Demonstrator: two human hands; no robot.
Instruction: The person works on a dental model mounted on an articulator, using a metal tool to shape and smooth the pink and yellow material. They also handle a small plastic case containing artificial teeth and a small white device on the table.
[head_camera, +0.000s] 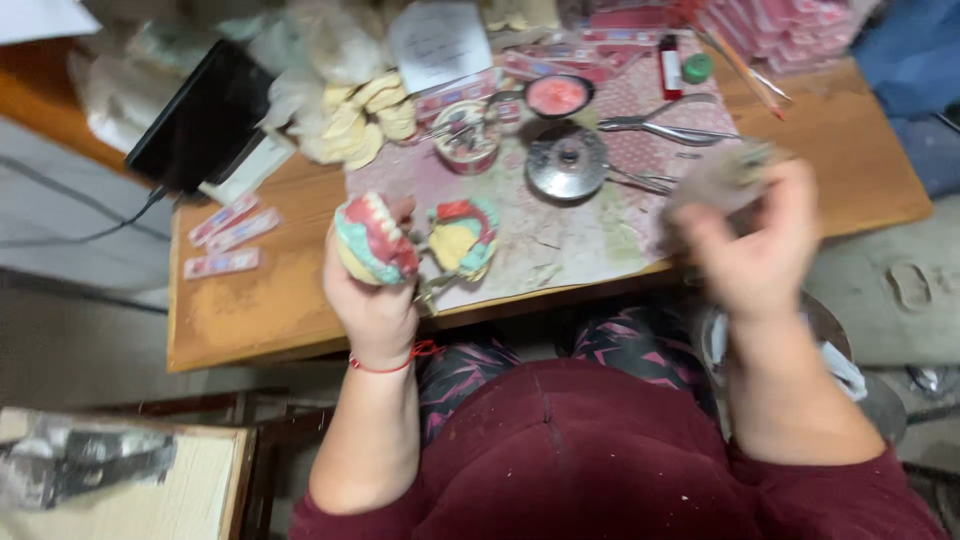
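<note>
Wooden table (250, 300) runs across the upper half of the head view; its near edge lies just above the person's lap. A pale, stained mat (590, 235) covers the middle of the table out to the near edge.

Black tablet (205, 115) leans at the far left corner, with a cable trailing off the left edge. Heap of yellowish plaster casts (360, 120) sits just right of it, along the far side. Round metal dish (567, 162) rests mid-mat; a small bowl with pink content (556, 96) lies behind it, towards the far edge. Metal pliers (665, 122) lie to the right of the dish. Three small flat packets (230, 235) lie on bare wood near the left edge.

Left hand (375, 290) is raised over the near edge, fingers curled tight around a denture model (372, 238): green-and-red base, row of white teeth facing up. A second model (463, 238), green with a yellow centre, hangs beside it, just right of the left hand; whether the two are joined cannot be told.

Right hand (755, 250) is raised over the near right part of the table, heavily blurred. Fingers are bent around a greyish object (730, 178); its kind cannot be told.
</note>
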